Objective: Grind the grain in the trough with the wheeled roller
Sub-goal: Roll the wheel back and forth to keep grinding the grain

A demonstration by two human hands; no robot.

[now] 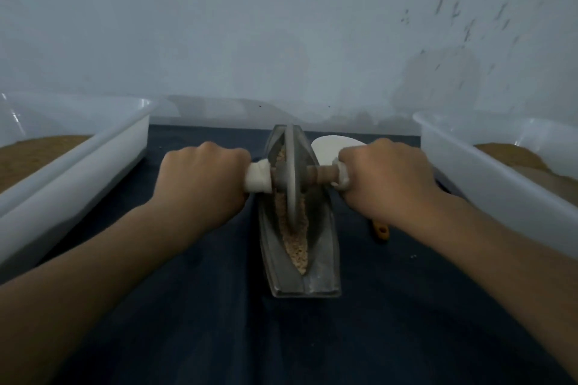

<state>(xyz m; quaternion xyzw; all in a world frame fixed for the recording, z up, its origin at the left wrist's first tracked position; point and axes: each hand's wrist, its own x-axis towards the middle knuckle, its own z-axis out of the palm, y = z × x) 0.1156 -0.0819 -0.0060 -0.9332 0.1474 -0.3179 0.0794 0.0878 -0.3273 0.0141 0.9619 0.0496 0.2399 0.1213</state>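
A grey boat-shaped metal trough (325,262) lies lengthwise on the dark cloth, pointing away from me. Pale crushed grain (295,248) fills its groove. The wheeled roller (291,178), a grey metal disc on a wooden axle, stands upright in the groove in the far half of the trough. My left hand (203,178) grips the cloth-wrapped left end of the axle. My right hand (387,178) grips the wrapped right end. Both fists are knuckles-up, level with each other.
A white plastic tub (93,147) with brown grain stands at the left, another white tub (469,159) with brown grain at the right. A white dish (328,145) sits behind my right hand. An orange handle (382,232) lies right of the trough. A pale wall rises behind.
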